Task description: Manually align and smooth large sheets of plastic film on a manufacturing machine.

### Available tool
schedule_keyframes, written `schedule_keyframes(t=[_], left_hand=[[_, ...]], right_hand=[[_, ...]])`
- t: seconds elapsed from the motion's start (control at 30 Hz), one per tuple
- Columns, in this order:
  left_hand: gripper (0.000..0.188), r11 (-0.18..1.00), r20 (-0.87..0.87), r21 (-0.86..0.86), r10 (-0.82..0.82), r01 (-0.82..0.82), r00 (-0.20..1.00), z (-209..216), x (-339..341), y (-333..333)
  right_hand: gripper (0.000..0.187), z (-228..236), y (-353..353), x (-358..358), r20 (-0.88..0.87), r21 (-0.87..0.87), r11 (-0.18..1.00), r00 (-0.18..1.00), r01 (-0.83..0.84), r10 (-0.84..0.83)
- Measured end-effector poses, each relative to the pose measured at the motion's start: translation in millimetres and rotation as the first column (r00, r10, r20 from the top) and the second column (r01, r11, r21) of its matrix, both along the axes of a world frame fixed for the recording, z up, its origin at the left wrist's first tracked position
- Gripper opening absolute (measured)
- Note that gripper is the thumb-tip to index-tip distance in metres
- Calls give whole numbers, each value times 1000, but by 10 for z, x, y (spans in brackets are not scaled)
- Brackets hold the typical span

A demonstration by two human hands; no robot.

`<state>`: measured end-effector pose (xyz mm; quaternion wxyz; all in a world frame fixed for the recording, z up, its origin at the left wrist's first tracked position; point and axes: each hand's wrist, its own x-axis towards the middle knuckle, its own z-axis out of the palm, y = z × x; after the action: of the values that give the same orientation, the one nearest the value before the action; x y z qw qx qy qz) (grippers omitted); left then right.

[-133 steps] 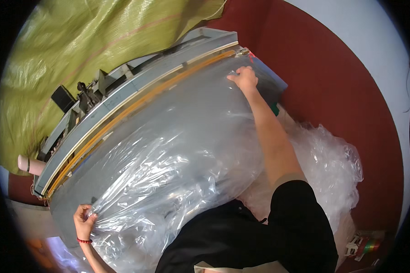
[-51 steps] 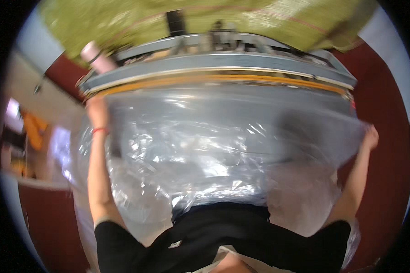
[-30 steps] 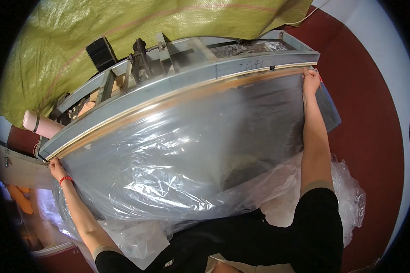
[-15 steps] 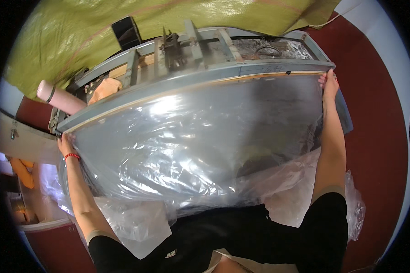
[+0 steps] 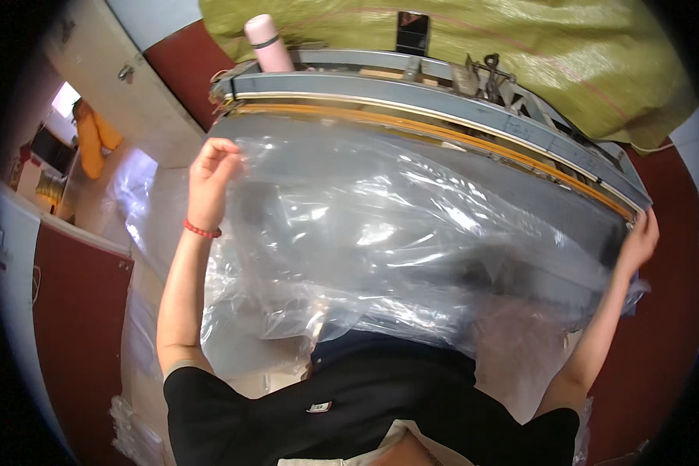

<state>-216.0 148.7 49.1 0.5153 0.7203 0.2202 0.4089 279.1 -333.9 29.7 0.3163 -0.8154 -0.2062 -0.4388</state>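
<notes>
Head view | film (image 5: pixel 357 229): spread wrinkled between both hands, over grey surface (image 5: pixel 575 203), below orange strip (image 5: pixel 412 126) | left hand (image 5: pixel 213 180): fingers drawn together, film's upper-left edge pinched | right hand (image 5: pixel 639 242): placed at frame's (image 5: pixel 443 99) right end — finger closure cannot be told | pink flask (image 5: pixel 269 48): tilted — frame's left end.

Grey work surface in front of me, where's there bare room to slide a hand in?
A narrow strip of grey work surface lies mostly bare between the orange bar and the clear film. Nearer you, film covers it. Crowded: the metal frame behind, with pink bottle and metal fittings.
</notes>
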Motion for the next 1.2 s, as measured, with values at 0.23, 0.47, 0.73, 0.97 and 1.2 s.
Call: schedule_keyframes(t=[0.23,0.47,0.73,0.97,1.2], left_hand=[[6,1000,-15,1,23,-23,1000,201,-479,-472],[16,914,-554,317,-37,252,832,395,-711,-496],[13,804,-764,-39,-407,594,500,-1057,-1040,-309],[17,876,-903,379,420,299,-85,-1061,-1866,1191],[29,601,-154,549,755,-581,637,-585,-905,2304]], right_hand=[[42,197,3043,-2495,-241,-60,217,226,-974,944],[13,-200,3258,-2812,-553,343,-65,-257,-937,793],[11,-560,966,-653,-686,140,839,560,-526,465],[20,-888,-2612,913,-540,285,953,839,102,71],[31,-559,-1832,550,-612,70,875,713,479,-342]])
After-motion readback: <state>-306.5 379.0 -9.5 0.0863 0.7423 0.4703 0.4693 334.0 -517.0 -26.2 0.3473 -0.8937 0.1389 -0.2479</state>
